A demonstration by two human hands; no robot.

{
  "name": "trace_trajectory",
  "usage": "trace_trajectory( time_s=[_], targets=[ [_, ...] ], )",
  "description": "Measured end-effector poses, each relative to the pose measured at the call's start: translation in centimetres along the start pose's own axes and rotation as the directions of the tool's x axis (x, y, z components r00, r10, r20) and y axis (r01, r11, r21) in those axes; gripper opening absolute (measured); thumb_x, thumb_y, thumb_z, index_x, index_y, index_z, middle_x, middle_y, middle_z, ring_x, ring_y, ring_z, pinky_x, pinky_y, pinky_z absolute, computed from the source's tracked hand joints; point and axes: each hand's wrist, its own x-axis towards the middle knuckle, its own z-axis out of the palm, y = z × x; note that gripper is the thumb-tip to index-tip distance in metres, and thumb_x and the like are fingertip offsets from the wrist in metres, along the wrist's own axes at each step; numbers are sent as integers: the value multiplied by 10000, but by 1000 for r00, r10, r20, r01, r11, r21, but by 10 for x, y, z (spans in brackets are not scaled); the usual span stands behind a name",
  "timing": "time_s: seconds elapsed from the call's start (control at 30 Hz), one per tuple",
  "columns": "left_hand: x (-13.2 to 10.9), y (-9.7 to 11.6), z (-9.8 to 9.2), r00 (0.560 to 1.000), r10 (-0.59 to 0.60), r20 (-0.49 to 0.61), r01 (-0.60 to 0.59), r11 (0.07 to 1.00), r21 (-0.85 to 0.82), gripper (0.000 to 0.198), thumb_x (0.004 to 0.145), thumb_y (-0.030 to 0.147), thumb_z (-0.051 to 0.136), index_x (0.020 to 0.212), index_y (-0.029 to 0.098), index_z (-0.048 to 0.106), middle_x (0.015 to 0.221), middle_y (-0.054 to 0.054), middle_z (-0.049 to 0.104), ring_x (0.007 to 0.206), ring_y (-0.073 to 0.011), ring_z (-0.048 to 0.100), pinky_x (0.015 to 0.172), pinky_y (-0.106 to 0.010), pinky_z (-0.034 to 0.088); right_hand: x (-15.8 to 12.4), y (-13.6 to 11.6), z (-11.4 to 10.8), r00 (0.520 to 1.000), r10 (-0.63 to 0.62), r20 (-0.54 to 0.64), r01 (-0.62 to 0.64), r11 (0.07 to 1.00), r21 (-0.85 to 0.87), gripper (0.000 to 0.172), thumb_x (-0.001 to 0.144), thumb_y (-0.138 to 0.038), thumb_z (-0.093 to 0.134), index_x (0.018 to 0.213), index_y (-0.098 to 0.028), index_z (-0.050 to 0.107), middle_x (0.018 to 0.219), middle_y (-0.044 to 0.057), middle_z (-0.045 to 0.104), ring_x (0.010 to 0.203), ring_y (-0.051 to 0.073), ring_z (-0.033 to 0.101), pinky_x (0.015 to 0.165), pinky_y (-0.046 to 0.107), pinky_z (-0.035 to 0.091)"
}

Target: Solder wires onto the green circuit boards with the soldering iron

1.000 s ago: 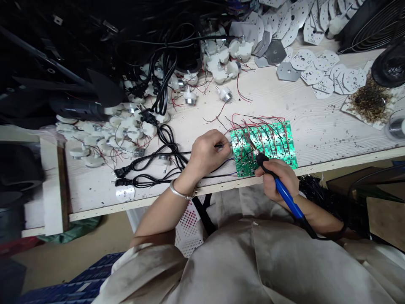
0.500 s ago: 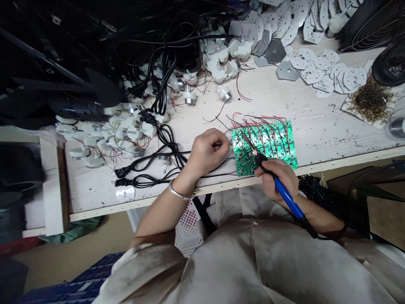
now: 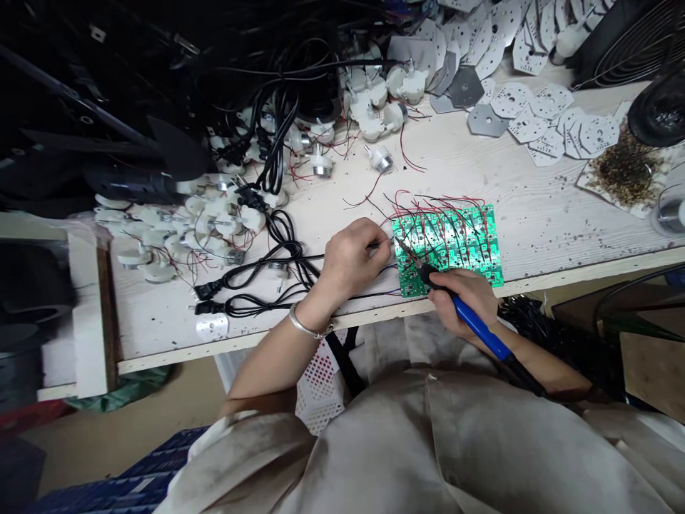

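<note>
The left hand (image 3: 350, 260) is closed to a narrow pinch, its fingertips (image 3: 372, 244) gripping what looks like a thin dark wire, though they hide most of it. The right hand (image 3: 465, 303) is wrapped around the blue handle of a soldering iron (image 3: 476, 321), whose metal tip (image 3: 404, 248) reaches over the left part of a green circuit board (image 3: 495, 275). The board lies at the near edge of a white wooden bench (image 3: 540, 214), just beyond the hands and covered with loose red and black wires (image 3: 439, 203).

To the left of the left hand, black power cords (image 3: 240, 305) with plugs lie across the bench, next to a heap of small white motors (image 3: 219, 223). More motors and tangled cords run toward a dark pile of cable (image 3: 214, 64) at the far side. Perforated metal plates (image 3: 561, 107) are spread at the upper right, near a sheet with brown debris (image 3: 623, 171) and a wire fan guard (image 3: 636, 43). A bracelet (image 3: 307, 328) circles the left wrist, and a white plastic crate (image 3: 321, 375) sits below the bench edge.
</note>
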Motion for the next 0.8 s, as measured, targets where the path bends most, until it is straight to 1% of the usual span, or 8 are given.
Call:
trace_trajectory(
  time_s=[0.2, 0.4, 0.6, 0.8],
  targets=[
    [1, 1, 1, 1000, -13, 13, 13, 1000, 10, 115, 821, 164, 561, 713, 181, 599, 769, -42, 644, 703, -151, 591, 652, -266, 471, -1, 0, 2, 1000, -22, -3, 22, 999, -40, 226, 929, -197, 560, 1148, -189, 617, 778, 20, 771, 572, 155, 694, 602, 276, 593],
    [1, 4, 0, 1000, 1, -1, -1, 999, 51, 126, 832, 160, 557, 722, 180, 616, 793, -49, 661, 697, -148, 594, 625, -258, 456, -1, 0, 3, 999, -36, -20, 35, 999, -32, 220, 921, -176, 575, 1136, -170, 622, 798, 37, 772, 571, 150, 689, 599, 272, 585],
    [2, 3, 0, 1000, 19, 7, -19, 999, 47, 123, 827, 158, 556, 731, 176, 631, 802, -52, 673, 703, -152, 607, 643, -263, 472, -1, -1, 1, 999, -32, 1, 32, 998, -50, 201, 943, -185, 552, 1133, -163, 615, 757, 28, 760, 577, 150, 691, 610, 274, 586],
    [2, 2, -1, 1000, 17, 18, -18, 999, 44, 121, 828, 163, 559, 729, 182, 627, 791, -44, 665, 707, -147, 602, 643, -257, 469, 2, -2, -1, 999, -22, 37, 24, 998, -65, 217, 945, -198, 540, 1151, -203, 608, 768, 7, 765, 570, 144, 694, 603, 268, 590]
  ],
)
